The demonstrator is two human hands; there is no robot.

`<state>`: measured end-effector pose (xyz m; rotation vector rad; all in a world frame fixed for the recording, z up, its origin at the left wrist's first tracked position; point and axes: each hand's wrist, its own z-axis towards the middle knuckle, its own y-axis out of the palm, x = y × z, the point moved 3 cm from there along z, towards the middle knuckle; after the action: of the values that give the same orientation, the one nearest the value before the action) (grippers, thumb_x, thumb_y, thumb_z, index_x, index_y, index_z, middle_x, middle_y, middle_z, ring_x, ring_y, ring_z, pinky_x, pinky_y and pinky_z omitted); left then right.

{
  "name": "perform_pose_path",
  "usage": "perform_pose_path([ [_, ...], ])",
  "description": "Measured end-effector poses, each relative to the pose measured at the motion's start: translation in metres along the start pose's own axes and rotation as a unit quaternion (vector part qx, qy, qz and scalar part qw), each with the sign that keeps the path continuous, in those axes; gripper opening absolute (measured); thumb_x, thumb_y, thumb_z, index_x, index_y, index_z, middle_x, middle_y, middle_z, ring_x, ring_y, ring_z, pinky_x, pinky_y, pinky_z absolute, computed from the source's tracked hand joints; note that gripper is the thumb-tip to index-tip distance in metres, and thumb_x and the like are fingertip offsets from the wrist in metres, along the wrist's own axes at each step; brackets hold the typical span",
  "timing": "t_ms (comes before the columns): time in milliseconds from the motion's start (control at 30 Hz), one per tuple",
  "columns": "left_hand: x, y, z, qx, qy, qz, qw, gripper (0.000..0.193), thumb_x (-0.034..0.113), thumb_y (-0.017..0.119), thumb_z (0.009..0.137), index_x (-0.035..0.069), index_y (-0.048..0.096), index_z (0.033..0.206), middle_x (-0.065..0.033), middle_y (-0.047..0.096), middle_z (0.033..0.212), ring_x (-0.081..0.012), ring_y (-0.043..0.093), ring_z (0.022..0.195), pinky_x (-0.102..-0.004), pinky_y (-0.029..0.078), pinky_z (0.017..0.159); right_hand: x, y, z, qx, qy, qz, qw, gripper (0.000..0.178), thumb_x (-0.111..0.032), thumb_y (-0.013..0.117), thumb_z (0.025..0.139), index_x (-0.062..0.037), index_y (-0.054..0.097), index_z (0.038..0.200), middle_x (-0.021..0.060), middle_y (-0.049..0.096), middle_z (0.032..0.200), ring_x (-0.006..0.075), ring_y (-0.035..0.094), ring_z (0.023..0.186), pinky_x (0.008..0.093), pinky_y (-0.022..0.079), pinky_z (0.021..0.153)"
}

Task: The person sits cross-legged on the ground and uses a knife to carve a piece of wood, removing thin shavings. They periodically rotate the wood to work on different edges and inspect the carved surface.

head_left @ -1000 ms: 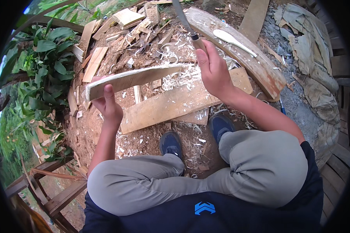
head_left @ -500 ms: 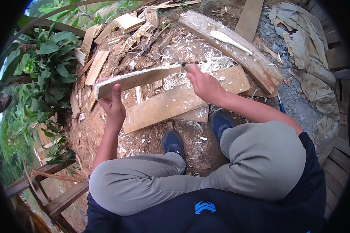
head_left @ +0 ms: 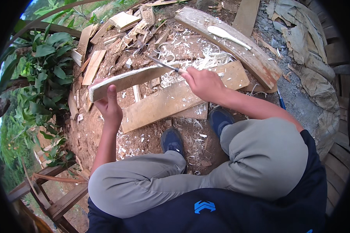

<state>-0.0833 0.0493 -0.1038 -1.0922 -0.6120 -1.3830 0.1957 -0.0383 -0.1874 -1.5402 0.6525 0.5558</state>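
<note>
My left hand [head_left: 109,99] grips the near-left end of a wooden piece [head_left: 130,80], thumb on its near face. The piece is held up at a slant, with a pale, freshly cut top edge. In my right hand [head_left: 202,82] is a knife [head_left: 163,64], fingers wrapped round its handle. Its thin blade points up and left, above the far end of the piece. Whether blade and wood touch, I cannot tell. Below both hands lies a flat plank [head_left: 182,100]. A pale carved spoon-shaped piece [head_left: 228,37] rests on a thick beam [head_left: 256,64] at the far right.
Curly shavings [head_left: 216,56] are heaped beyond the plank. Offcuts [head_left: 124,20] lie scattered at the far left, near leafy plants [head_left: 46,77]. A blue-handled tool [head_left: 281,102] is on the ground at right, near torn sacking [head_left: 311,58]. My shoes [head_left: 172,140] stand close to the plank.
My right hand has shifted slightly right and down, and the knife blade now shows above the wood. The left end of the wooden piece has moved slightly left and down.
</note>
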Motion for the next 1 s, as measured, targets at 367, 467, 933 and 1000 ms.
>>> perform_pose_path([
  [367, -0.005, -0.002, 0.002, 0.019, -0.017, 0.01, 1.0, 0.03, 0.021, 0.062, 0.1, 0.003, 0.048, 0.119, -0.007, 0.054, 0.112, -0.0156, 0.052, 0.103, -0.0322, 0.039, 0.096, 0.023, 0.023, 0.0, -0.037, -0.039, 0.017, 0.998, 0.029, -0.03, 0.04, 0.107, -0.0021, 0.047, 0.106, 0.0166, 0.057, 0.064, 0.034, 0.058, 0.055, 0.0459, 0.044, 0.054],
  [467, -0.006, -0.009, 0.0, 0.012, -0.033, 0.016, 0.999, 0.034, 0.023, 0.061, 0.101, 0.001, 0.048, 0.124, -0.0081, 0.056, 0.115, -0.0156, 0.053, 0.107, -0.0326, 0.04, 0.098, -0.011, -0.035, 0.011, 0.056, -0.048, 0.13, 0.989, 0.033, -0.033, 0.042, 0.106, -0.0016, 0.049, 0.106, 0.0192, 0.061, 0.067, 0.0409, 0.064, 0.063, 0.0512, 0.047, 0.059],
  [933, -0.014, -0.011, 0.001, 0.035, -0.055, 0.014, 0.998, 0.041, 0.029, 0.064, 0.099, 0.001, 0.047, 0.124, -0.0085, 0.057, 0.116, -0.0155, 0.053, 0.107, -0.0331, 0.04, 0.097, -0.029, -0.058, 0.011, 0.242, -0.078, 0.115, 0.96, 0.03, -0.033, 0.041, 0.106, -0.0037, 0.048, 0.107, 0.0154, 0.058, 0.059, 0.0381, 0.061, 0.054, 0.0502, 0.046, 0.052],
  [1000, -0.013, -0.009, 0.005, 0.021, -0.066, 0.019, 0.997, 0.042, 0.029, 0.064, 0.099, 0.001, 0.046, 0.125, -0.0087, 0.057, 0.116, -0.0155, 0.053, 0.107, -0.0334, 0.04, 0.097, -0.023, -0.035, -0.002, 0.134, -0.025, 0.088, 0.987, 0.029, -0.031, 0.041, 0.106, -0.0032, 0.048, 0.107, 0.016, 0.059, 0.061, 0.0388, 0.062, 0.057, 0.0503, 0.046, 0.053],
])
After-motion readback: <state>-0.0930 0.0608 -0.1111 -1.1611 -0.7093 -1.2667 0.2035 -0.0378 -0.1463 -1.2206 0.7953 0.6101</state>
